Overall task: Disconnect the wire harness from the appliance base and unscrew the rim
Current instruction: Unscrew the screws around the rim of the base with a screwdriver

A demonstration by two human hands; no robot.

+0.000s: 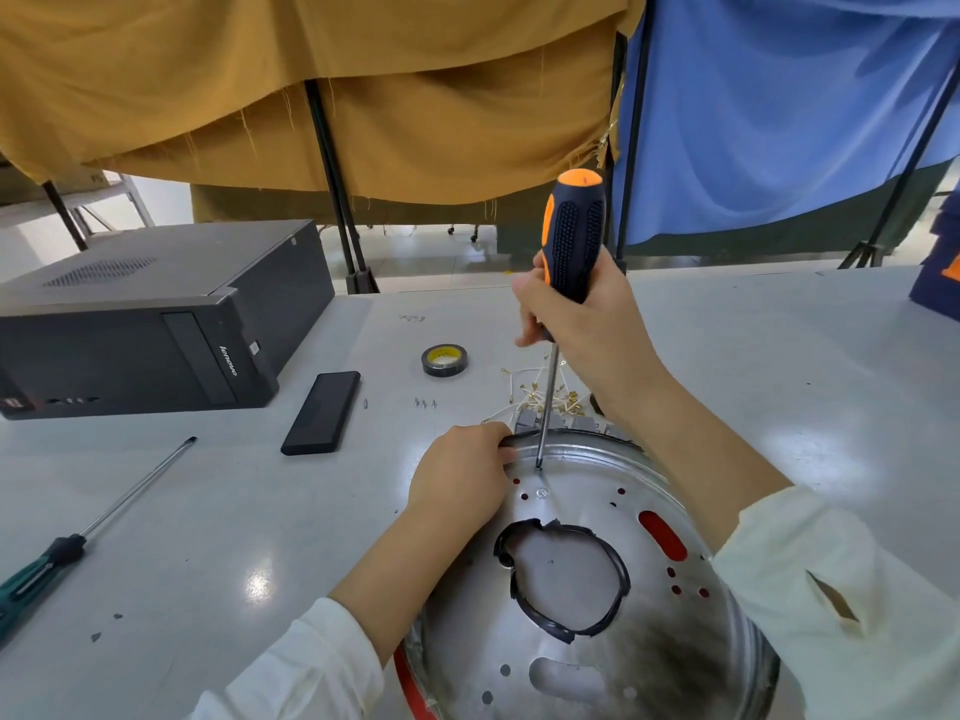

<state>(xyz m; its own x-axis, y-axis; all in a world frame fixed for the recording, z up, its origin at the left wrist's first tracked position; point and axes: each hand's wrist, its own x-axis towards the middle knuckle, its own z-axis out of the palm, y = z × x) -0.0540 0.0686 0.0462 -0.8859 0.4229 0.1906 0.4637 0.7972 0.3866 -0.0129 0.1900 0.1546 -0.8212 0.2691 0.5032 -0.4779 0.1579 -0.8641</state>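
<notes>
your left hand (457, 478) curled its fingers over the far-left rim (524, 443) of the appliance base (597, 605), which sat on the grey table (208, 511) right in front of you. that thin, stiff sheet-metal dish looked light and slick, so holding its edge was the sound choice. your right hand (576, 319) gripped the rubbery orange-and-black screwdriver (571, 241), tip down on a screw (540, 466) just inside the rim. the wire harness (540, 394), limp white leads with brass terminals, lay just beyond.
</notes>
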